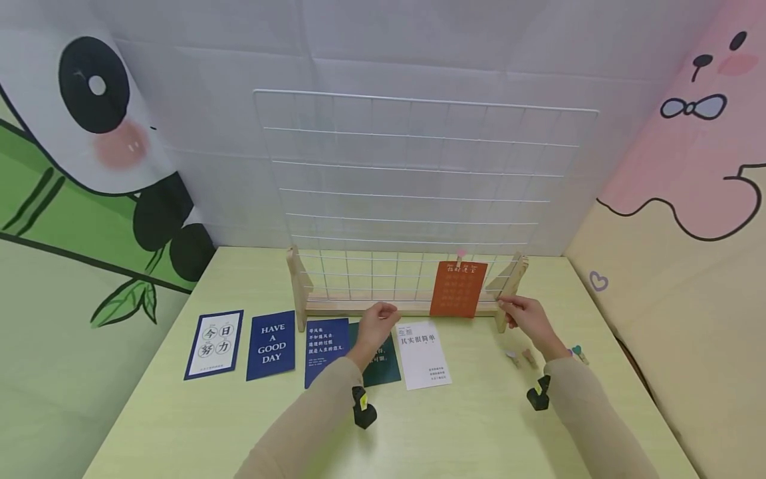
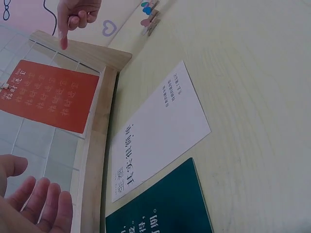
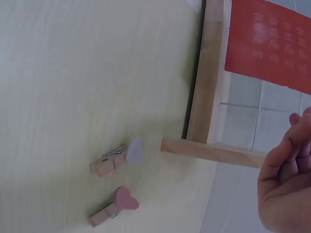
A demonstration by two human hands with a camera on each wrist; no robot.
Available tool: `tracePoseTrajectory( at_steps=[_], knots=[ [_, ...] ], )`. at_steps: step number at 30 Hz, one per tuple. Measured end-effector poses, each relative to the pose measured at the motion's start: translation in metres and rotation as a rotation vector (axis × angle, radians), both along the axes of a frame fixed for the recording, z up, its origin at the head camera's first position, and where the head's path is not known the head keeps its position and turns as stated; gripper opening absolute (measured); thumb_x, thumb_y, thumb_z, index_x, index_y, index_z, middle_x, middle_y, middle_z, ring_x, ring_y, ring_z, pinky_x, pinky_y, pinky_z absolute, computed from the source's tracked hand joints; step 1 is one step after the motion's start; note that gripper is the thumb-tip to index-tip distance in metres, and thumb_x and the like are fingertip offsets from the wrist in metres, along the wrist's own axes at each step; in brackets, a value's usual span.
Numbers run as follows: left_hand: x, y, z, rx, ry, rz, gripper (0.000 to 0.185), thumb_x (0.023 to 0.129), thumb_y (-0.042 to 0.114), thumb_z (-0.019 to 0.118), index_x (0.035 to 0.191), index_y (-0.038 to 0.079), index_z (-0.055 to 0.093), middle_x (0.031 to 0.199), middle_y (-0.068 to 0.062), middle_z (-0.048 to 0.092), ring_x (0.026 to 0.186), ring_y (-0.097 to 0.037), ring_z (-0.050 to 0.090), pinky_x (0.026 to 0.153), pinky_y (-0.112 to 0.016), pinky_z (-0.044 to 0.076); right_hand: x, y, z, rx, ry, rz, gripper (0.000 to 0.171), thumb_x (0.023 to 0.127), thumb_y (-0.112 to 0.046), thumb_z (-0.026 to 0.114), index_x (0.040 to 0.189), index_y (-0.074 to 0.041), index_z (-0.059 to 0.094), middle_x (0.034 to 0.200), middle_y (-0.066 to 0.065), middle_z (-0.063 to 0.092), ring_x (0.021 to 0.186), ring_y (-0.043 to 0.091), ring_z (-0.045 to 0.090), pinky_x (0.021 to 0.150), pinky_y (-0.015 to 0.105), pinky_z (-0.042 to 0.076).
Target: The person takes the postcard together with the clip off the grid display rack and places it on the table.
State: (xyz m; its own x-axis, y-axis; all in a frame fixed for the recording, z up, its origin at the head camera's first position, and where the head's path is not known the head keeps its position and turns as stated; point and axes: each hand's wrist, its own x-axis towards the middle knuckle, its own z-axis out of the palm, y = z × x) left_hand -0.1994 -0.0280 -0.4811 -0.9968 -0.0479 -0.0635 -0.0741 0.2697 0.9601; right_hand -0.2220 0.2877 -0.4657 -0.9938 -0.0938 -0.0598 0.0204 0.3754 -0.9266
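the left hand (image 1: 378, 320) hovered just in front of the wooden base (image 1: 359, 307) of the wire grid (image 1: 419, 179), its fingers loosely curled in the head view and relaxed, nearly straight in its own wrist view — holding nothing. the right hand (image 1: 526, 318) sat by the right wooden foot (image 1: 513, 289) of the stand, fingers partly curled with one finger pointing down toward the rail; whether it actually touched the wood, i could not tell.

between the two hands hung the orange card (image 1: 457, 289), clipped to a low wire of the grid by a small heart-topped peg (image 1: 461, 255), its lower edge down at the base rail. it looked like thin card stock — light, a bit springy, easy to crease or tear at the clipped edge. i'd judge it best taken by a side edge or lower corner with a soft pinch, while the peg is squeezed open from above.

flat on the table (image 1: 479, 432) lay the white card (image 1: 423, 353) just in front of the base, a dark green card (image 1: 385, 362) partly under the left wrist, then a blue text card (image 1: 326, 346), a "have a good day" card (image 1: 272, 344) and a white-and-blue card (image 1: 214, 343) further left. spare pegs (image 1: 522, 358) rested near the right wrist.
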Motion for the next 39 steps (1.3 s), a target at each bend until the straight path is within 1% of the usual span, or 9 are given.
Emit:
tracePoseTrajectory(
  at_steps=[2, 8, 10, 16, 19, 23, 28, 34, 39],
  knots=[
    [-0.001, 0.0, 0.002, -0.004, 0.015, -0.005, 0.02, 0.083, 0.013, 0.062, 0.096, -0.001, 0.059, 0.083, -0.006, 0.058, 0.08, -0.022, 0.056, 0.064, -0.031, 0.048, -0.002, -0.005, 0.005, -0.017, 0.016, 0.001, 0.037, 0.091, -0.018, 0.05, 0.114, 0.01, 0.052, 0.065, 0.009, 0.051, 0.055, 0.009, 0.046, 0.052, 0.024, 0.046],
    [-0.003, 0.002, 0.005, 0.036, 0.026, -0.035, 0.02, 0.083, 0.013, 0.061, 0.098, -0.001, 0.059, 0.088, -0.006, 0.057, 0.085, -0.021, 0.055, 0.073, -0.033, 0.047, -0.009, -0.019, 0.017, -0.049, 0.038, -0.002, 0.035, 0.091, -0.018, 0.051, 0.114, 0.009, 0.053, 0.066, 0.007, 0.051, 0.055, 0.008, 0.045, 0.052, 0.024, 0.046],
    [-0.004, 0.003, 0.007, 0.034, 0.03, -0.044, 0.021, 0.083, 0.014, 0.061, 0.099, -0.001, 0.059, 0.088, -0.006, 0.057, 0.085, -0.021, 0.055, 0.073, -0.033, 0.047, -0.011, -0.023, 0.021, -0.064, 0.043, -0.006, 0.034, 0.09, -0.017, 0.051, 0.113, 0.008, 0.054, 0.065, 0.007, 0.051, 0.055, 0.007, 0.046, 0.052, 0.023, 0.046],
    [-0.008, 0.005, 0.01, 0.015, 0.029, -0.067, 0.021, 0.085, 0.016, 0.06, 0.101, 0.002, 0.059, 0.091, -0.005, 0.056, 0.086, -0.021, 0.055, 0.072, -0.032, 0.047, -0.016, -0.034, 0.031, -0.103, 0.058, -0.006, 0.032, 0.09, -0.014, 0.052, 0.113, 0.008, 0.053, 0.068, 0.016, 0.052, 0.055, 0.007, 0.046, 0.051, 0.023, 0.046],
    [-0.009, 0.007, 0.011, 0.013, 0.031, -0.083, 0.023, 0.085, 0.016, 0.059, 0.103, 0.002, 0.059, 0.092, -0.005, 0.057, 0.086, -0.021, 0.054, 0.073, -0.032, 0.047, -0.016, -0.039, 0.038, -0.121, 0.047, -0.004, 0.033, 0.09, -0.013, 0.051, 0.115, 0.009, 0.052, 0.066, 0.013, 0.051, 0.054, 0.007, 0.045, 0.05, 0.022, 0.045],
    [-0.01, 0.01, 0.013, 0.023, 0.03, -0.096, 0.024, 0.085, 0.016, 0.059, 0.104, 0.001, 0.058, 0.093, -0.004, 0.056, 0.086, -0.02, 0.054, 0.073, -0.031, 0.047, -0.019, -0.043, 0.041, -0.131, 0.043, -0.011, 0.033, 0.09, -0.014, 0.051, 0.116, 0.007, 0.052, 0.065, 0.009, 0.052, 0.053, 0.007, 0.045, 0.05, 0.021, 0.045],
    [-0.01, 0.012, 0.014, 0.031, 0.024, -0.118, 0.022, 0.086, 0.016, 0.058, 0.104, 0.003, 0.058, 0.094, -0.005, 0.056, 0.086, -0.021, 0.053, 0.073, -0.032, 0.047, -0.021, -0.048, 0.041, -0.134, 0.04, -0.024, 0.033, 0.09, -0.017, 0.053, 0.114, 0.005, 0.055, 0.068, 0.018, 0.052, 0.052, 0.008, 0.045, 0.049, 0.019, 0.043],
    [-0.01, 0.018, 0.013, 0.031, 0.017, -0.131, 0.023, 0.086, 0.015, 0.058, 0.104, 0.002, 0.058, 0.095, -0.005, 0.056, 0.088, -0.021, 0.053, 0.074, -0.031, 0.047, -0.022, -0.054, 0.042, -0.152, 0.046, -0.021, 0.033, 0.089, -0.017, 0.053, 0.114, 0.006, 0.054, 0.07, 0.019, 0.051, 0.054, 0.009, 0.045, 0.048, 0.018, 0.044],
    [-0.011, 0.024, 0.012, 0.038, 0.035, -0.136, 0.024, 0.086, 0.016, 0.058, 0.106, 0.003, 0.058, 0.097, -0.005, 0.056, 0.089, -0.021, 0.053, 0.074, -0.03, 0.046, -0.023, -0.059, 0.042, -0.157, 0.036, -0.027, 0.033, 0.088, -0.018, 0.055, 0.113, 0.005, 0.055, 0.073, 0.021, 0.052, 0.055, 0.012, 0.048, 0.053, 0.022, 0.047]
  ],
)
